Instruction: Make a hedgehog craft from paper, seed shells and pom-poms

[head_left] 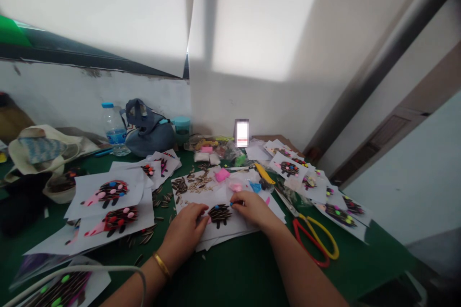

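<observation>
On white paper (230,234) in front of me is a hedgehog picture (219,214) with a dark body of sunflower seeds, dark feet and a pink snout. My left hand (185,227) rests on the paper at the snout, thumb and fingers apart, holding nothing I can see. To the right of the body, my right hand (250,208) pinches a small blue clay ball (231,204) between thumb and finger. Behind the hands lie pink clay (222,175), blue clay (255,186) and loose sunflower seeds (196,183) on the paper.
Scissors (306,230) with red and yellow handles and a yellow cutter (264,173) lie at right. Finished hedgehog pictures (111,192) are stacked left, more (290,168) at right. A water bottle (115,131) and blue bag (149,129) stand behind. A pale cable (90,268) crosses front left.
</observation>
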Demonstrator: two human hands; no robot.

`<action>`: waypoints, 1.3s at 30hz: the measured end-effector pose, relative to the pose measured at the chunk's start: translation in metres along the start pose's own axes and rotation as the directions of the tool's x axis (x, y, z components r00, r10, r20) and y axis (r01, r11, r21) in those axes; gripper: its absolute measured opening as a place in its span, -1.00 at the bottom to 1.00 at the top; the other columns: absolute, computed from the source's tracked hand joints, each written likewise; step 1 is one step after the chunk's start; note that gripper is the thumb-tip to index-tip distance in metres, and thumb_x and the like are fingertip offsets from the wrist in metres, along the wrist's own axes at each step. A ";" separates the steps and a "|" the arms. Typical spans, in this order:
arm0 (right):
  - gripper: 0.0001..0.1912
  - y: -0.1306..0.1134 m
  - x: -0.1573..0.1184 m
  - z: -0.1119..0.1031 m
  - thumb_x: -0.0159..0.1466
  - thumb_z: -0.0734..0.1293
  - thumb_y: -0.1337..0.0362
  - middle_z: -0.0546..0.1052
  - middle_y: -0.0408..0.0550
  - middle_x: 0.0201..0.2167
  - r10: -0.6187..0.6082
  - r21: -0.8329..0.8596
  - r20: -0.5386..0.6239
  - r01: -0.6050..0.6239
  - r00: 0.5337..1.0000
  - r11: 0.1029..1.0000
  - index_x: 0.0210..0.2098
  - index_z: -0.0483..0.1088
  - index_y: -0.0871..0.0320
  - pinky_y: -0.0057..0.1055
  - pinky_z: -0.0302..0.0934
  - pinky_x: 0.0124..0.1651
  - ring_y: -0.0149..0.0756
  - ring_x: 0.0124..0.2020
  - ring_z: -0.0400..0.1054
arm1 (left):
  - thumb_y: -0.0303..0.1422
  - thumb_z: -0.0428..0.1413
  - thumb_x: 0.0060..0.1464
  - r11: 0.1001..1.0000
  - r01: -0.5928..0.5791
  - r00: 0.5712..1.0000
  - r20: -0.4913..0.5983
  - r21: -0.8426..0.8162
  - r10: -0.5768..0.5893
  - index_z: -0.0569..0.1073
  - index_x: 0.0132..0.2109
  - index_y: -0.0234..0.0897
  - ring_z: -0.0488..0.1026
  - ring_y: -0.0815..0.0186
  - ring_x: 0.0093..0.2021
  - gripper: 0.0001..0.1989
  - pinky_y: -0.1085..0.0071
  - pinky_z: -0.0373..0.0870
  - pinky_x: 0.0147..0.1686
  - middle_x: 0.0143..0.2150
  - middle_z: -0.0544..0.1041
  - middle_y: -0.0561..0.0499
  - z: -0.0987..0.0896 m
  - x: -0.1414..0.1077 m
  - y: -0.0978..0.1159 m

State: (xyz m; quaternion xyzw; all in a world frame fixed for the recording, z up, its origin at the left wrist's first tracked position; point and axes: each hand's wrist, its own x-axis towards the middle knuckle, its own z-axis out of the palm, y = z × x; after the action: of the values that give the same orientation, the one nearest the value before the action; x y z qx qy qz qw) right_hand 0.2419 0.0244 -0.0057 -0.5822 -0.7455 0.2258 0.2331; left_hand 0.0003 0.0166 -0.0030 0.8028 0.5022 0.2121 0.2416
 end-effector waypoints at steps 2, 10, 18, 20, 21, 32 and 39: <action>-0.83 0.002 0.001 0.002 0.16 0.33 0.37 0.57 -0.13 -0.32 0.017 -0.007 0.015 -0.017 1.000 1.000 -0.27 0.52 0.09 -0.48 0.15 -0.25 -0.32 -0.28 0.40 | -0.29 0.01 0.16 1.000 0.002 1.000 0.004 0.006 -0.002 0.45 -0.05 -0.23 0.40 0.22 -0.10 -0.74 0.29 0.28 -0.07 -0.13 0.50 -0.06 0.000 0.000 0.000; -0.85 0.006 0.003 0.010 0.16 0.34 0.33 0.57 -0.15 -0.33 0.027 -0.001 0.007 -0.027 1.000 1.000 -0.27 0.52 0.07 -0.49 0.15 -0.25 -0.33 -0.29 0.41 | -0.29 0.02 0.15 1.000 0.001 1.000 0.005 0.031 -0.002 0.45 -0.04 -0.22 0.40 0.22 -0.09 -0.74 0.30 0.28 -0.06 -0.12 0.51 -0.05 0.000 0.000 0.000; -0.84 0.006 0.004 0.016 0.16 0.33 0.32 0.57 -0.16 -0.34 0.026 -0.019 -0.005 -0.026 1.000 0.999 -0.26 0.52 0.06 -0.49 0.12 -0.30 -0.34 -0.32 0.40 | -0.28 0.03 0.14 0.997 -0.037 0.999 -0.007 0.067 0.037 0.44 0.00 -0.22 0.39 0.22 -0.04 -0.70 0.30 0.27 -0.02 -0.07 0.49 -0.05 0.003 -0.001 -0.002; -0.81 0.005 0.004 0.016 0.16 0.32 0.34 0.57 -0.15 -0.33 0.011 -0.036 -0.013 -0.012 1.000 0.999 -0.24 0.52 0.06 -0.50 0.12 -0.30 -0.34 -0.33 0.39 | -0.28 0.03 0.14 0.997 -0.039 0.999 -0.006 0.071 0.039 0.44 0.00 -0.22 0.39 0.22 -0.04 -0.70 0.30 0.27 -0.01 -0.07 0.49 -0.06 0.003 -0.001 -0.002; -0.80 0.004 0.004 0.015 0.16 0.31 0.35 0.57 -0.15 -0.33 -0.003 -0.043 -0.013 0.002 1.000 0.999 -0.24 0.52 0.06 -0.50 0.12 -0.30 -0.35 -0.32 0.39 | -0.28 0.03 0.14 0.997 -0.039 0.999 -0.006 0.072 0.039 0.44 0.00 -0.22 0.39 0.22 -0.04 -0.70 0.30 0.27 -0.01 -0.06 0.49 -0.06 0.003 -0.001 -0.002; -0.82 0.004 0.003 0.014 0.18 0.31 0.32 0.57 -0.16 -0.33 0.001 -0.043 0.023 0.000 1.000 0.999 -0.24 0.52 0.05 -0.50 0.11 -0.29 -0.35 -0.31 0.39 | -0.28 0.03 0.14 0.996 -0.032 0.999 -0.004 0.080 0.033 0.43 0.00 -0.22 0.40 0.23 -0.06 -0.71 0.31 0.27 -0.02 -0.08 0.49 -0.05 0.003 -0.001 -0.002; -0.84 0.004 0.004 0.017 0.15 0.34 0.33 0.56 -0.16 -0.36 0.053 -0.068 0.005 -0.053 0.999 0.996 -0.26 0.49 0.08 -0.52 0.07 -0.34 -0.37 -0.35 0.37 | -0.29 0.03 0.13 0.996 -0.029 1.000 0.002 0.083 0.029 0.43 0.00 -0.22 0.39 0.22 -0.07 -0.70 0.30 0.27 -0.04 -0.10 0.49 -0.06 0.002 -0.001 -0.001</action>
State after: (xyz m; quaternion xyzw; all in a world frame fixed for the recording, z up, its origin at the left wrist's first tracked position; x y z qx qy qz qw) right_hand 0.2336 0.0278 -0.0214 -0.6087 -0.7378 0.2083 0.2044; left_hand 0.0008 0.0155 -0.0054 0.8194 0.4987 0.1946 0.2052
